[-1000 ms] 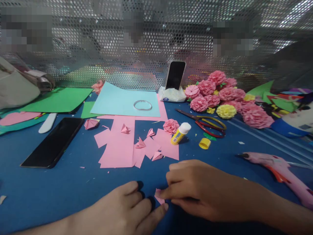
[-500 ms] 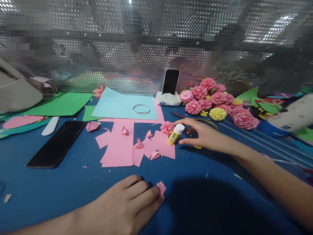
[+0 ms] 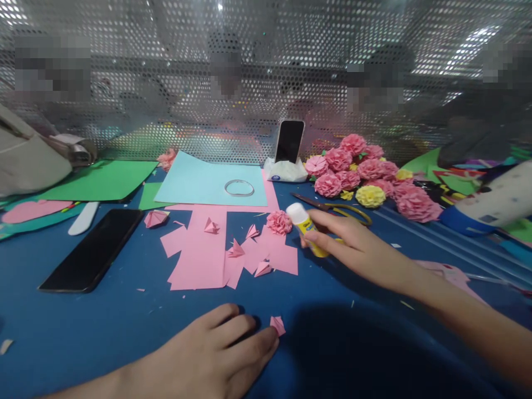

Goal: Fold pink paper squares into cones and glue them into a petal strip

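Note:
My right hand [image 3: 351, 241] is wrapped round a yellow glue stick [image 3: 318, 247] with a white cap, held tilted above the table. Near the front, my left hand [image 3: 224, 349] has its fingertips closed on the edge of a small folded pink paper piece [image 3: 277, 326]. Beyond it, pink paper sheets [image 3: 199, 260] overlap on the blue table, with several folded pink pieces [image 3: 236, 249] lying on and beside them. A ruffled pink paper flower [image 3: 279, 222] rests just left of the glue stick.
Scissors [image 3: 349, 211] with yellow handles lie behind my right hand. At the left is a black phone [image 3: 93, 249]. Pink and yellow paper flowers [image 3: 338, 158] are piled at the back right. A second phone [image 3: 290, 141] stands upright before a perforated metal panel [image 3: 187, 83].
My right hand has closed round the glue stick, which was standing on the pink paper, and lifted it; its cap now leans left. My left hand has barely moved.

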Available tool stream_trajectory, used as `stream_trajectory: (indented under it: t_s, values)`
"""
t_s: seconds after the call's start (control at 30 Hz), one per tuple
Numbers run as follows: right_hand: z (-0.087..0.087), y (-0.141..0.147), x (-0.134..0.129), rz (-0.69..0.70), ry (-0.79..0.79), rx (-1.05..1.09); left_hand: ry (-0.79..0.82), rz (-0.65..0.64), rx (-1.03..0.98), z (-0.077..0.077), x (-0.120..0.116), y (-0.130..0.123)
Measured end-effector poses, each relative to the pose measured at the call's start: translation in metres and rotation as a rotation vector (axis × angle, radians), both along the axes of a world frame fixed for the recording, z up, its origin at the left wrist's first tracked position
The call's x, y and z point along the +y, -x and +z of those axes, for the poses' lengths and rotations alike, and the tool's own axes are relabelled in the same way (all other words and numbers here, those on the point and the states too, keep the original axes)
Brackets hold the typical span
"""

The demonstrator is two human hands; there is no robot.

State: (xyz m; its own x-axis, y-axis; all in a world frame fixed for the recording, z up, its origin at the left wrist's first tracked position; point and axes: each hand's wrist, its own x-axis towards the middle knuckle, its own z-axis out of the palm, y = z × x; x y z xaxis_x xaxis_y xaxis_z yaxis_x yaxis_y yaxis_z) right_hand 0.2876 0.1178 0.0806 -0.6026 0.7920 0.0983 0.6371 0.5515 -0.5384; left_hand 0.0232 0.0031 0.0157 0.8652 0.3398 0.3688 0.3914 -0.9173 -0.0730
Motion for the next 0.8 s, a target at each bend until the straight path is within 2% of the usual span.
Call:
stream_trajectory:
  t_s: [0.07,0.17,0.23,0.43,0.8]
  values:
    - [0.008,0.002,-0.011,0.021,-0.063,0.007,-0.016,-0.006,-0.001,-0.001,0.001,0.0]
    - [0.013,0.007,-0.026,0.027,-0.028,-0.052,-0.028,-0.01,0.012,-0.002,0.002,0.001]
    - [0.014,0.01,-0.034,0.08,-0.019,-0.061,-0.027,-0.004,0.026,-0.003,0.002,0.002]
    - [0.006,0.021,-0.048,0.196,0.099,-0.061,-0.01,0.006,0.02,-0.003,0.001,0.003]
    - [-0.014,0.028,-0.054,0.252,0.209,0.006,0.009,-0.004,-0.014,-0.003,0.003,0.002]
